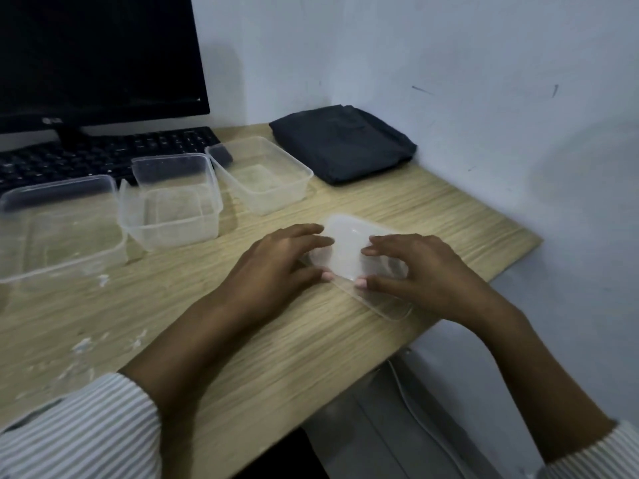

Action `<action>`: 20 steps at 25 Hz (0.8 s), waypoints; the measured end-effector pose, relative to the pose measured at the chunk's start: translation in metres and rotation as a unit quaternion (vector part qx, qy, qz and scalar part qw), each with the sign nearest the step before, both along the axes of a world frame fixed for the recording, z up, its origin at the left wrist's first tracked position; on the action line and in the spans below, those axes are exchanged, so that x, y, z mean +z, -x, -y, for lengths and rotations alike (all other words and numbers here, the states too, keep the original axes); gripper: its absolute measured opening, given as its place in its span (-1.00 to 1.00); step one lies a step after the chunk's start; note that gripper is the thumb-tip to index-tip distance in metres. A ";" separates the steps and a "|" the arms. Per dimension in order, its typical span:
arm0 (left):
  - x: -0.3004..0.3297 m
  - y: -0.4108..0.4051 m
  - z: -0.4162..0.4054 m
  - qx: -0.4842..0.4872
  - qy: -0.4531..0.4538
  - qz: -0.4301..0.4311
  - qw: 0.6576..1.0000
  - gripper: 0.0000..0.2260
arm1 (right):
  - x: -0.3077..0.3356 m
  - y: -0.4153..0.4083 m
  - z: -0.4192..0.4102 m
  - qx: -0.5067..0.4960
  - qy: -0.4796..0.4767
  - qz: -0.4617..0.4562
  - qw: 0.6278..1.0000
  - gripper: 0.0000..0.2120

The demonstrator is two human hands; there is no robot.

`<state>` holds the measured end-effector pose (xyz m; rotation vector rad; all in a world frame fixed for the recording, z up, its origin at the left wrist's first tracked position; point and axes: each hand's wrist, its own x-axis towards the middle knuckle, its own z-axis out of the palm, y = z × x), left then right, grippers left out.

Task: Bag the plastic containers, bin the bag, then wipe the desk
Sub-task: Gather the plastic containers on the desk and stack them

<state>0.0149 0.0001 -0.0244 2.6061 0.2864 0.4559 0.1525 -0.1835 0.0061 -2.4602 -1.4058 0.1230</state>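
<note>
**Both hands on the lid near the counter's right edge**

Wooden counter [311,340] stands in a corner, w/ a pale wall behind and at the right. Its right edge runs diagonally just beside the hands; beyond it is the floor w/ a white cable [425,426]. Open room for moving is the bare wood in front of the hands, toward the person. At the near left some white crumbs [83,345] lie on the wood.

Left hand [280,267] and right hand [415,271] come in from striped sleeves, palms down, approx. symmetric. Both rest on a flat translucent lid [349,247] that lies near the right edge. Fingers of both hands are spread and slightly bent, fingertips on top of the lid, thumbs at its near rim. Whether the lid is lifted or flat on the wood, I cannot tell.

Count: 4 clear plastic containers, open, no lids on. One large container [58,229] at far left, two nested containers [173,202] in the middle, one single container [259,174] right of them, all apart from the hands. 1 lid. 1 folded dark cloth [342,143] at the back corner. 1 monitor [96,53] and 1 keyboard [103,153] at back left.
</note>
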 end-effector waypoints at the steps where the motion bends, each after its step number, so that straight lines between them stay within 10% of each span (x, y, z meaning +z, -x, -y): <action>1: 0.000 0.000 0.000 0.010 0.016 0.007 1.000 -0.48 | 0.001 0.000 0.000 0.004 -0.017 0.003 1.000 -0.39; 6: 0.000 -0.002 0.003 0.029 0.101 0.022 0.994 -0.26 | 0.006 -0.002 0.000 0.029 -0.147 0.047 0.988 -0.48; 13: 0.010 0.005 0.007 0.070 0.209 0.079 0.972 -0.46 | 0.034 -0.004 -0.022 -0.008 -0.278 0.379 0.883 -0.75; 16: 0.023 0.015 0.001 0.112 0.289 0.136 0.941 -0.60 | 0.060 0.013 -0.038 -0.031 -0.405 0.107 0.908 -0.75; 20: 0.045 0.043 -0.013 0.159 0.403 0.204 0.878 -0.69 | 0.072 0.046 -0.076 -0.039 -0.449 -0.283 0.847 -0.81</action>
